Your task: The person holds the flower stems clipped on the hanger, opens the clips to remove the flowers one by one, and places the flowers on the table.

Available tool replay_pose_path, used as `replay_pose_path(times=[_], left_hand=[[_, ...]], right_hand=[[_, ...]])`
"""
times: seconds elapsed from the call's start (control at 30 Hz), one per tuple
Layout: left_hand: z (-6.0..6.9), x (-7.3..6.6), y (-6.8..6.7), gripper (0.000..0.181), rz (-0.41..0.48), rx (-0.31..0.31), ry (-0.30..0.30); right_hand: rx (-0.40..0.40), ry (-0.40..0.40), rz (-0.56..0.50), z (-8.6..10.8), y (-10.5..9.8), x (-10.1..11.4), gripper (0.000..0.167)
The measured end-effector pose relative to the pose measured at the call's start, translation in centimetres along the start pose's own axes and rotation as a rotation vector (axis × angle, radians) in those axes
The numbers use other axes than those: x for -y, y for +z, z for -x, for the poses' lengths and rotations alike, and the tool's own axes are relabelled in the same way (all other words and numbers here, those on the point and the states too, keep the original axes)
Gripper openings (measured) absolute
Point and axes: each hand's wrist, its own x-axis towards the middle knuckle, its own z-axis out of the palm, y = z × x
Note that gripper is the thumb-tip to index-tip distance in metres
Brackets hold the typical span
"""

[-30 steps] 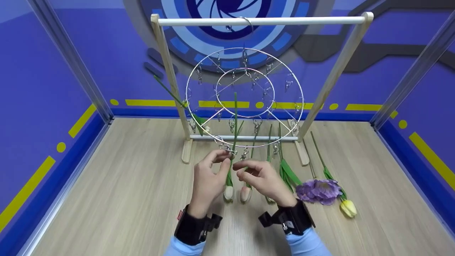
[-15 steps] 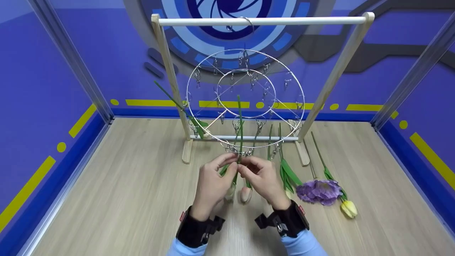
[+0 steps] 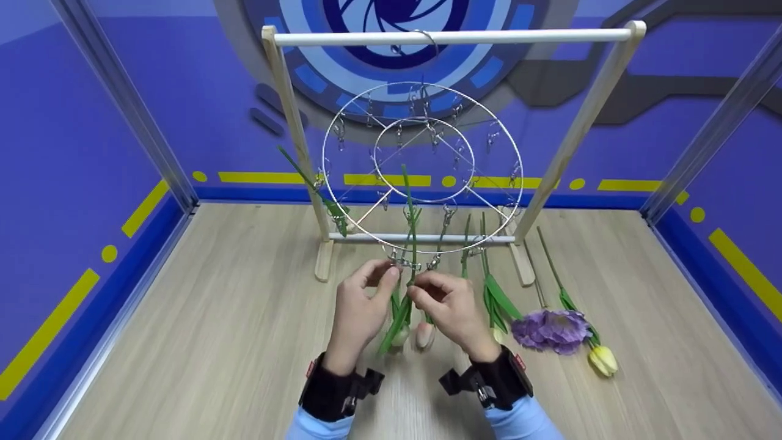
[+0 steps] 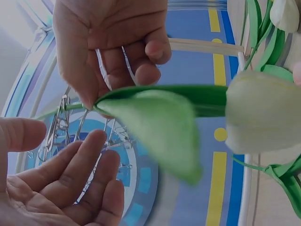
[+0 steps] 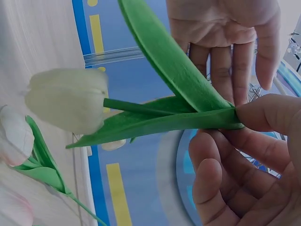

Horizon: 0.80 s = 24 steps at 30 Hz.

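My right hand [image 3: 449,308] pinches the green stem of a white tulip [image 5: 66,101] just above its leaves, between thumb and index finger. The bloom hangs downward. My left hand [image 3: 360,311] is beside the stem with thumb and fingers apart, near the metal clips [image 4: 61,122] at the front of a round wire hanger [image 3: 327,183]. The stem rises past these clips; whether one grips it I cannot tell. Another green-stemmed flower [image 3: 335,211] hangs tilted at the hanger's left side, its bloom mostly hidden.
A wooden rack [image 3: 580,122] with a white top bar carries the hanger. On the table [image 3: 244,342] lie a pink tulip [image 3: 425,335], a purple flower [image 3: 550,330], a yellow tulip [image 3: 603,360] and other stems. Blue panels [image 3: 122,214] enclose the sides and back.
My right hand has moved left onto the stem and pinches it. My left hand met it there half a second ago, then drew slightly left with its fingers parted. The hanger has shifted slightly.
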Motion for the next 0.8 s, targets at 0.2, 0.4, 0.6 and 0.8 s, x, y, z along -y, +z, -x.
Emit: replay_pose_path(times=[0.2, 0.4, 0.6, 0.8], left_hand=[[-0.27, 0.21, -0.28, 0.03, 0.085, 0.021, -0.026], [-0.44, 0.58, -0.25, 0.028, 0.135, 0.036, -0.001], [-0.53, 0.56, -0.29, 0.025, 0.184, 0.045, -0.021], [-0.55, 0.37, -0.35, 0.019, 0.2, 0.045, -0.044]], right_hand=[[0.018, 0.0, -0.005, 0.01, 0.08, -0.01, 0.01], [0.045, -0.001, -0.048, 0.06, 0.24, -0.09, 0.009], [0.066, 0.017, -0.07, 0.09, 0.32, -0.1, 0.008], [0.066, -0.013, -0.073, 0.12, 0.38, -0.28, 0.008]])
